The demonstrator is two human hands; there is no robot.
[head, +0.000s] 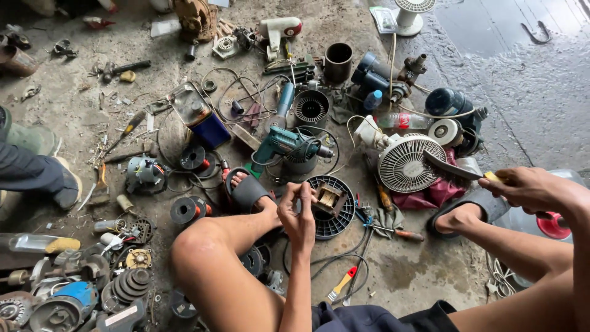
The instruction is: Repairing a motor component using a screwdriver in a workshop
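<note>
Two things filled my hands: my left hand (299, 212) pinched something too small to identify above the black grille (332, 206) with the square core (330, 198), still apart, while my right hand (533, 188) gripped a knife (452, 167) near the white fan (409, 163).

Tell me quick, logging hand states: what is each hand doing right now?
Left hand: fingers pinched together above the round black grille; what it pinches cannot be told.
Right hand: closed on a yellow-handled knife.
</note>
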